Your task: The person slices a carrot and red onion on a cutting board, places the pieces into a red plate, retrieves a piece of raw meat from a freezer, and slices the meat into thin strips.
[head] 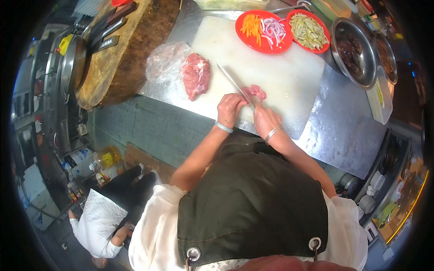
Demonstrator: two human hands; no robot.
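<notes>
My right hand (266,118) is closed round the handle of a kitchen knife (233,80), whose blade points up and left across a white cutting board (288,78). Beside the blade, my left hand (230,106) has its fingers curled on a small piece of raw meat, mostly hidden by the fingers. Cut pieces of raw meat (256,92) lie just past the knife. A larger piece of raw meat (196,76) rests at the board's left edge, touching or close to a clear plastic bag (166,62).
Red plates of sliced vegetables (241,40) and pale green strips (308,32) stand at the board's far edge. Steel bowls (369,79) are at the right. A thick wooden chopping block (125,73) with knives (113,27) stands left. Another person (101,223) is at lower left.
</notes>
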